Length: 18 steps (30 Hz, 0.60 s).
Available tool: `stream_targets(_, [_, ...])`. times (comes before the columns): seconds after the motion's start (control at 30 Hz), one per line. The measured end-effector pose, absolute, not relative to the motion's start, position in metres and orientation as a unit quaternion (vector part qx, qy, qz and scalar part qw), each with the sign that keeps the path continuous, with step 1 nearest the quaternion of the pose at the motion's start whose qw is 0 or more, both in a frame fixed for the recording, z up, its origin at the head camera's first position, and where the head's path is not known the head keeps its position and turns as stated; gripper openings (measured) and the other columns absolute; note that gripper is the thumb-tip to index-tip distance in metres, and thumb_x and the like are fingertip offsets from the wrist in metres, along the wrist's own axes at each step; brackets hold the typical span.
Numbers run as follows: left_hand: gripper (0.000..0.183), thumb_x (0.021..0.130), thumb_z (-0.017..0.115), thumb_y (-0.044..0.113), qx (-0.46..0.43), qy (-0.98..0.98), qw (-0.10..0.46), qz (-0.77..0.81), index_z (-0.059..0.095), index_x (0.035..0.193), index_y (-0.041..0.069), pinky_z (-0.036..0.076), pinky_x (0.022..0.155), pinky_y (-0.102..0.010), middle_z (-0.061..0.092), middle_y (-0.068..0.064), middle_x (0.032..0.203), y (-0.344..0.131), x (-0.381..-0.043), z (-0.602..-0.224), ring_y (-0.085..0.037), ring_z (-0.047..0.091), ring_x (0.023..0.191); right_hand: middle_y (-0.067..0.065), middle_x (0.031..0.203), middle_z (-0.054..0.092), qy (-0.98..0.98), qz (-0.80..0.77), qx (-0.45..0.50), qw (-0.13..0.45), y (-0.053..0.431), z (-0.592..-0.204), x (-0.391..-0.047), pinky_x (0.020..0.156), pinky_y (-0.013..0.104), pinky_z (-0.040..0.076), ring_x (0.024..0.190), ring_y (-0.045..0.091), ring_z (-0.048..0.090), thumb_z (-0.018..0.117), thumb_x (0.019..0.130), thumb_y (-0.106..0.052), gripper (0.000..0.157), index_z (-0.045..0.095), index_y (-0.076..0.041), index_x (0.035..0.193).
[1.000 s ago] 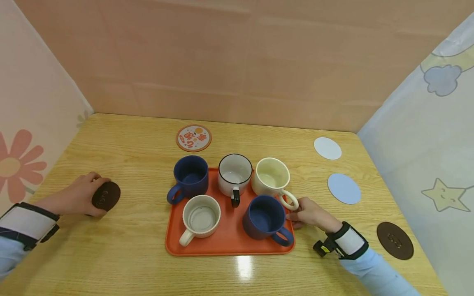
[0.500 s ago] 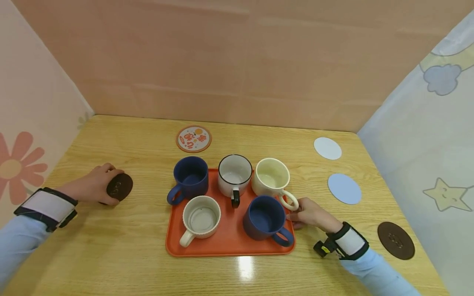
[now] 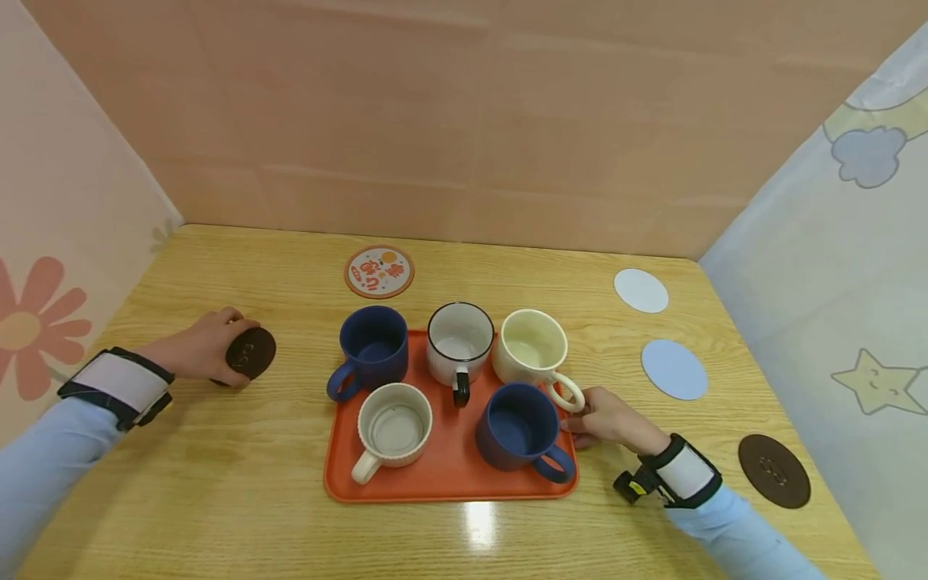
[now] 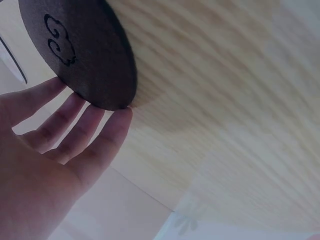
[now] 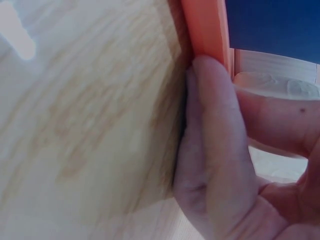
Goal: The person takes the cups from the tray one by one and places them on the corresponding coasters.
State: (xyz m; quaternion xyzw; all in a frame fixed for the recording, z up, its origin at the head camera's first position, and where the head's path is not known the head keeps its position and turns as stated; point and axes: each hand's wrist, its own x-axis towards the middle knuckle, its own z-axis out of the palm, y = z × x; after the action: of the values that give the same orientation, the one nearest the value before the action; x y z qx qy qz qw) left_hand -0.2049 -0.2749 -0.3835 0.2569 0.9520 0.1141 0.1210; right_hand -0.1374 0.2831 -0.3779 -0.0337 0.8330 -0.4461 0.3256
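At the left of the table in the head view, my left hand [image 3: 206,345] holds a round dark brown coaster [image 3: 250,353]. The left wrist view shows its fingertips along the rim of the coaster [image 4: 80,50], which has a cloud-like mark and is tilted above the wood. My right hand [image 3: 607,419] grips the right edge of the orange-red tray [image 3: 449,483], with fingers [image 5: 220,120] outside the rim and the thumb on the inner side. The navy mug [image 3: 517,427] and the handle of the cream mug [image 3: 532,346] are close to that hand.
Also on the tray are a beige ribbed mug [image 3: 394,451], a white mug [image 3: 459,354] with black rim, and another navy mug [image 3: 374,372] overhanging the left edge. Around lie a patterned coaster [image 3: 379,286], white disc [image 3: 641,291], pale blue disc [image 3: 674,369] and brown coaster [image 3: 774,487].
My left hand has carried the brown coaster to the right and slightly away from me, closer to the tray. My right hand, the tray and the mugs stay where they were.
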Motion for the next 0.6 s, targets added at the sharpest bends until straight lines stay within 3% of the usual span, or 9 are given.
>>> stream_targets(0.47, [0.083,0.059,0.082,0.032,0.259,0.950,0.121,0.123,0.047,0.119,-0.012,0.045,0.075,-0.052,0.043,-0.025,0.104,-0.258,-0.230,-0.382,-0.040,0.047,0.092,0.005,0.074,0.058,0.830,-0.450,-0.036,0.328,0.284,-0.380,-0.137,0.063,0.034,0.055,0.067,0.018,0.063,0.060,0.083,-0.004,0.015,0.053,0.006,0.092])
stream_targets(0.6, [0.086,0.060,0.081,0.038,0.256,0.949,0.123,0.134,0.045,0.121,-0.012,0.043,0.077,-0.054,0.043,-0.027,0.108,-0.258,-0.238,-0.384,-0.043,0.045,0.095,0.005,0.074,0.058,0.827,-0.455,-0.038,0.327,0.284,-0.380,-0.137,0.063,0.034,0.055,0.067,0.019,0.063,0.060,0.083,-0.003,0.016,0.052,0.007,0.092])
